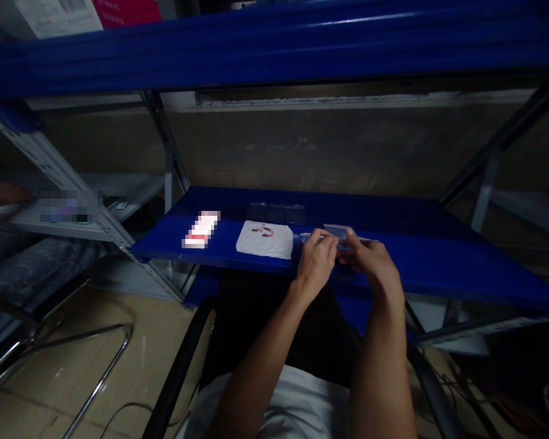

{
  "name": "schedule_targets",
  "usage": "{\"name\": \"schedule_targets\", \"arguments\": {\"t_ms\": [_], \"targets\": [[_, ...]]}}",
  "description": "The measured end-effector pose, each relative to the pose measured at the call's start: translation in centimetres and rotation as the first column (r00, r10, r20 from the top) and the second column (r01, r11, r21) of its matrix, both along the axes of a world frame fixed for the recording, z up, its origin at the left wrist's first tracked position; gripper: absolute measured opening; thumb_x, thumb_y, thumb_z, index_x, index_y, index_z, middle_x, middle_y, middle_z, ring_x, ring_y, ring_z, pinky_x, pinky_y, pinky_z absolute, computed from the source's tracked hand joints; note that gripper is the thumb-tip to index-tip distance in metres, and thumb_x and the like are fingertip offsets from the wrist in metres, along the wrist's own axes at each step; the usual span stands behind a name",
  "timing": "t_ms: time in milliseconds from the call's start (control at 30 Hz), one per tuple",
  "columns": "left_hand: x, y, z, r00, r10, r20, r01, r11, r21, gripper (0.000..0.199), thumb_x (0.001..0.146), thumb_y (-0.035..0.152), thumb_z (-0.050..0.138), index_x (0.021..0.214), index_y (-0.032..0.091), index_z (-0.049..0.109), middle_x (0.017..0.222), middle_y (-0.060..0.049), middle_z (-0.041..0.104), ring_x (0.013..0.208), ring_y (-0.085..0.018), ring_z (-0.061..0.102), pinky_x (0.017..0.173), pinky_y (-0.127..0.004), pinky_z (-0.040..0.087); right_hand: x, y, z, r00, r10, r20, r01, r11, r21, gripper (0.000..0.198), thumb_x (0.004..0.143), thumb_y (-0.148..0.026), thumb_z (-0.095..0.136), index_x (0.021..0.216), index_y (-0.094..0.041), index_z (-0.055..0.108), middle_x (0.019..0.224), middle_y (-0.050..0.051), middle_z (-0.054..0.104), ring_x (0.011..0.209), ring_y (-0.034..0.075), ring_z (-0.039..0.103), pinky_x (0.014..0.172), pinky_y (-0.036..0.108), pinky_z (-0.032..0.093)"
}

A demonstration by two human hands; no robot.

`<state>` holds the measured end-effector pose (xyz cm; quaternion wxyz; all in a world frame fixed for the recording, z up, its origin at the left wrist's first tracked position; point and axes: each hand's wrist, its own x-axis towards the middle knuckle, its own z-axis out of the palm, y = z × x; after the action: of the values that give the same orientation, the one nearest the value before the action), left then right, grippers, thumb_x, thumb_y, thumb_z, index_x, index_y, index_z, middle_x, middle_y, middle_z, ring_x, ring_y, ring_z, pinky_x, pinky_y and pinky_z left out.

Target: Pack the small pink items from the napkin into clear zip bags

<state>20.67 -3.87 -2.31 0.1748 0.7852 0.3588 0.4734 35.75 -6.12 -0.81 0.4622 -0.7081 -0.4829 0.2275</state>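
Blue shelf point(439, 262), open room rightward, both hands point(316, 261) pinching a clear bag point(337, 230) near front edge, white sheet point(269, 247) to left

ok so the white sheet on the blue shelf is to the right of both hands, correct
Not quite: the head view shows the white sheet on the blue shelf to the left of both the left hand and the right hand.

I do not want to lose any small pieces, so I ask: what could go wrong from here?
The small pieces lie uncovered on the white sheet, so a bump might scatter them. The left hand is close to the sheet's edge and could nudge it. The clear bag in the right hand looks thin and might slip.
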Motion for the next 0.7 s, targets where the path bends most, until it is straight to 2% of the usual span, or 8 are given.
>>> {"name": "schedule_targets", "arguments": {"t_ms": [67, 133, 300, 433, 500, 567, 633, 700], "targets": [[-0.8, -0.3, 0.1, 0.998, -0.032, 0.063, 0.031, 0.999, 0.013, 0.019, 0.1, 0.015, 0.057, 0.103, 0.017, 0.075, 0.109, -0.008, 0.067, 0.099, -0.018, 0.069, 0.093, -0.03, 0.059, -1.5, 0.1, 0.5, 0.971, 0.061, -0.229, -0.048, 0.997, 0.061, 0.046, 0.076, -0.068, 0.071, 0.078, -0.022, 0.069, 0.067, 0.011, 0.072, 0.059, 0.025, 0.068, 0.046, 0.032, 0.046], [-1.7, -0.6, 0.3, 0.988, -0.055, 0.144, 0.058, 0.998, -0.013, 0.016, 0.099, 0.02, 0.061, 0.107, 0.019, 0.075, 0.114, -0.008, 0.066, 0.1, -0.017, 0.07, 0.088, -0.028, 0.062, -2.7, 0.2, 1.0, 0.932, 0.087, -0.353, -0.044, 0.991, 0.126, 0.045, 0.067, -0.063, 0.082, 0.081, -0.022, 0.068, 0.074, 0.008, 0.072, 0.062, 0.023, 0.067, 0.05, 0.031, 0.05], [-4.9, -0.3, 0.9, 0.945, 0.049, 0.324, -0.007, 0.992, -0.129, 0.036, 0.101, 0.032, 0.061, 0.137, 0.025, 0.064, 0.13, -0.01, 0.059, 0.094, -0.014, 0.072, 0.077, -0.025, 0.063, -4.5, 0.2, 1.9, 0.852, 0.247, -0.462, -0.166, 0.964, 0.209, 0.043, 0.064, -0.054, 0.089, 0.087, -0.021, 0.072, 0.077, 0.003, 0.07, 0.063, 0.016, 0.061, 0.057, 0.028, 0.052], [-7.5, 0.6, 1.4, 0.934, 0.138, 0.33, -0.084, 0.981, -0.174, 0.051, 0.101, 0.036, 0.06, 0.15, 0.025, 0.052, 0.137, -0.014, 0.06, 0.107, -0.02, 0.071, 0.078, -0.028, 0.062, -5.6, 0.3, 2.3, 0.817, 0.395, -0.421, -0.367, 0.918, 0.149, 0.045, 0.067, -0.053, 0.089, 0.095, -0.02, 0.076, 0.079, 0.003, 0.072, 0.067, 0.017, 0.063, 0.056, 0.026, 0.049], [-8.5, 1.0, 1.5, 0.943, 0.122, 0.311, -0.062, 0.979, -0.196, 0.042, 0.102, 0.036, 0.059, 0.142, 0.024, 0.061, 0.131, -0.013, 0.067, 0.105, -0.02, 0.072, 0.081, -0.029, 0.061, -6.1, 0.4, 2.4, 0.813, 0.447, -0.373, -0.439, 0.891, 0.114, 0.046, 0.068, -0.054, 0.088, 0.096, -0.02, 0.077, 0.079, 0.004, 0.073, 0.07, 0.017, 0.064, 0.057, 0.025, 0.048], [-9.3, 1.3, 1.6, 0.945, 0.097, 0.311, -0.026, 0.974, -0.223, 0.029, 0.102, 0.035, 0.057, 0.124, 0.022, 0.071, 0.114, -0.01, 0.075, 0.097, -0.019, 0.074, 0.082, -0.029, 0.06, -6.6, 0.4, 2.6, 0.81, 0.481, -0.335, -0.48, 0.872, 0.093, 0.044, 0.07, -0.055, 0.086, 0.093, -0.019, 0.076, 0.079, 0.004, 0.072, 0.072, 0.017, 0.064, 0.058, 0.025, 0.048], [-10.1, 1.5, 1.6, 0.942, 0.093, 0.323, -0.012, 0.969, -0.245, 0.023, 0.101, 0.033, 0.059, 0.109, 0.02, 0.076, 0.1, -0.007, 0.078, 0.09, -0.019, 0.074, 0.082, -0.029, 0.058, -6.9, 0.4, 2.6, 0.809, 0.501, -0.306, -0.502, 0.861, 0.081, 0.043, 0.073, -0.057, 0.083, 0.091, -0.019, 0.075, 0.08, 0.004, 0.071, 0.073, 0.017, 0.064, 0.059, 0.025, 0.048], [-10.8, 1.6, 1.8, 0.938, 0.079, 0.337, 0.015, 0.964, -0.267, 0.019, 0.097, 0.032, 0.064, 0.099, 0.019, 0.077, 0.095, -0.006, 0.079, 0.085, -0.018, 0.074, 0.081, -0.029, 0.057, -7.0, 0.6, 2.6, 0.816, 0.501, -0.287, -0.501, 0.862, 0.081, 0.044, 0.075, -0.06, 0.081, 0.088, -0.018, 0.074, 0.08, 0.003, 0.07, 0.072, 0.016, 0.062, 0.059, 0.025, 0.048]]}}
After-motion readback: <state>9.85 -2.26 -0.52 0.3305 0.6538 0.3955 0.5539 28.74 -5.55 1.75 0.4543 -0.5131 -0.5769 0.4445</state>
